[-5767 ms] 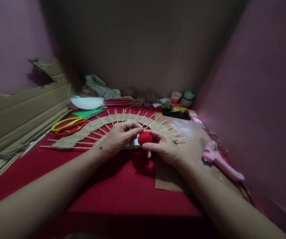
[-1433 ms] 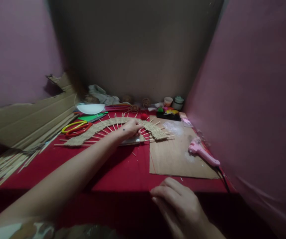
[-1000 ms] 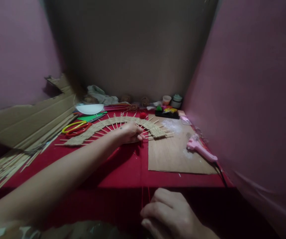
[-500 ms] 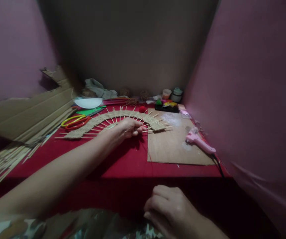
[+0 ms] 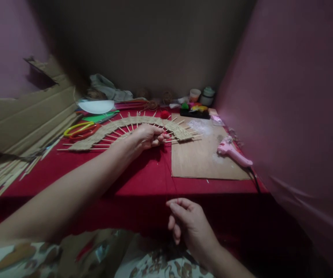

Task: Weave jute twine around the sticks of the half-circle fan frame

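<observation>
A woven arc of twine on thin sticks (image 5: 120, 124) lies on the red cloth, its sticks fanning out beyond both edges. My left hand (image 5: 149, 137) is closed in a pinch at the inner side of the arc, near its right end, with red yarn at the fingertips. A small red yarn ball (image 5: 164, 114) sits at the arc's outer edge. Thin red yarn (image 5: 166, 173) runs down from my left hand over the table edge. Below that edge, my right hand (image 5: 191, 224) pinches the yarn between thumb and forefinger, its other fingers curled.
Scissors with yellow and red handles (image 5: 82, 130) lie left, beside bundled sticks (image 5: 7, 173) and cardboard (image 5: 18, 116). A board (image 5: 201, 162) at right bears a pink glue gun (image 5: 232, 151). A white plate (image 5: 97, 107), a cup (image 5: 194, 95) and a jar (image 5: 207, 95) stand behind.
My right hand has turned and risen slightly, and its thumb and forefinger now show pinched on the yarn. My left hand stays at the arc; the whole view has shifted a little.
</observation>
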{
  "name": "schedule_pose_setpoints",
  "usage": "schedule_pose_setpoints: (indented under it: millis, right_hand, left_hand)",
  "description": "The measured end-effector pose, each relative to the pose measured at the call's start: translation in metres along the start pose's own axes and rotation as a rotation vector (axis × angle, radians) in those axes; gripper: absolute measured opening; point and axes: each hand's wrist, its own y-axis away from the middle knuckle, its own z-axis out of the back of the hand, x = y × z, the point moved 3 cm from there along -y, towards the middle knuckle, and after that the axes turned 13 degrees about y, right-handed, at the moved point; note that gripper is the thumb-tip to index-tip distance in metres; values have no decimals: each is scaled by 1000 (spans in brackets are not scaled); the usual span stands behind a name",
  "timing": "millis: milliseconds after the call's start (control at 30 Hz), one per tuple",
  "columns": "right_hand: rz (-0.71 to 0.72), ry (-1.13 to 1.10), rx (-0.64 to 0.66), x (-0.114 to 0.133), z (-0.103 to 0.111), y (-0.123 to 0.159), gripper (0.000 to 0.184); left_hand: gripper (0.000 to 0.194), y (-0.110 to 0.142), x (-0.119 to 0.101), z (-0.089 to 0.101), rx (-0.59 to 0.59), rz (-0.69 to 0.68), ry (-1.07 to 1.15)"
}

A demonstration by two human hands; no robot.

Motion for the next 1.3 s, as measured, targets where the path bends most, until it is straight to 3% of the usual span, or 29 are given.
schedule_pose_setpoints:
  millis: [133,333,467,667,833,1067,1300]
  right_hand:
    - [12,-151,11,-13,0,-3,36]
    - [20,-83,65,-36,22,-7,43]
    - [83,84,-19,-25,29,4,44]
    - [198,433,50,0,32,24,43]
    - [449,813,-21,35,37,30,31]
    - [848,1251,-170,101,37,6,18]
    - [864,1346,-283,187,21,-70,17]
  left_hand:
    - [22,4,1,-1,5,79,-116]
    - [23,10,1,-4,58,49,-168]
    - [24,13,2,-6,60,31,-199]
    - [19,21,5,-1,53,-75,-248]
    - [15,26,-6,15,33,-299,-372]
    - [24,42,-47,36,-50,-843,-799]
    - [26,55,-104,51,-187,-1169,-855]
